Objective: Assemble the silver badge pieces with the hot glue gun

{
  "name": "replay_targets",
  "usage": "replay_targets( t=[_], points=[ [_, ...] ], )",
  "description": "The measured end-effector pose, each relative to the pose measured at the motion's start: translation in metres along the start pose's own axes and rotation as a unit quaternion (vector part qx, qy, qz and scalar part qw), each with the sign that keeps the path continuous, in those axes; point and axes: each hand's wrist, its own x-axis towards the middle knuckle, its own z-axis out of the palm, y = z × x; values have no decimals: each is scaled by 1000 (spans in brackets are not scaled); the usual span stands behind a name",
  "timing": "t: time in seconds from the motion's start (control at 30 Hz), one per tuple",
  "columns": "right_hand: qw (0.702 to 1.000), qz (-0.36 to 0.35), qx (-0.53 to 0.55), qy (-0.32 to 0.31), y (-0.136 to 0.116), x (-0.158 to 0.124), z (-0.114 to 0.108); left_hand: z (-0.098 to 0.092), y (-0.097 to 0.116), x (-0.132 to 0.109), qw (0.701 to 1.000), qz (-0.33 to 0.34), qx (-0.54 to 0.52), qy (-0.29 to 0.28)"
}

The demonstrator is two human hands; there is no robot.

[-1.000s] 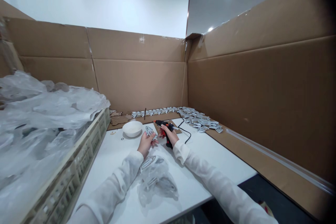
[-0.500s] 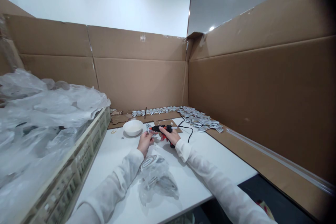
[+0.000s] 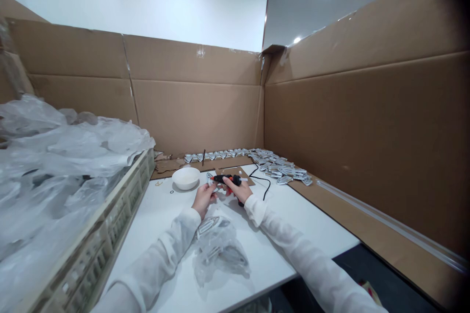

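My right hand (image 3: pixel 238 190) is wrapped round a black and red hot glue gun (image 3: pixel 228 179), whose nozzle points left. Just left of it, my left hand (image 3: pixel 204 198) pinches a small silvery piece (image 3: pixel 209 176) close to the nozzle; the fingers partly cover it, and its exact kind is too small to tell. Nearer to me, between my forearms, a clear plastic bag (image 3: pixel 222 249) with similar silvery pieces lies on the white table (image 3: pixel 279 254). A white bowl (image 3: pixel 186 179) stands left of the piece, beyond my left hand.
Along the back runs a row of silvery pieces (image 3: pixel 220 154), with a heap of them (image 3: pixel 281 168) at the right. A black cord (image 3: pixel 265 187) lies near the glue gun. At left stands a plastic crate (image 3: pixel 121 210) full of clear bags (image 3: pixel 73 151). Cardboard walls (image 3: pixel 198 107) enclose the table.
The glue gun's nozzle has shifted very slightly to the right against the small piece. My hands otherwise stay in nearly the same place.
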Motion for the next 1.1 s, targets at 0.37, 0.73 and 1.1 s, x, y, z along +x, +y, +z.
replay_targets(
  t=[0.37,0.73,1.1],
  points=[
    [1000,8,-9,12,-1,-1,1,0,-1,0,1000,8,11,5],
    [999,9,-47,10,-5,-4,-2,3,4,-4,1000,11,25,-2],
    [999,10,-50,13,-3,-4,-1,2,1,-2,999,10,30,-2]
  ],
)
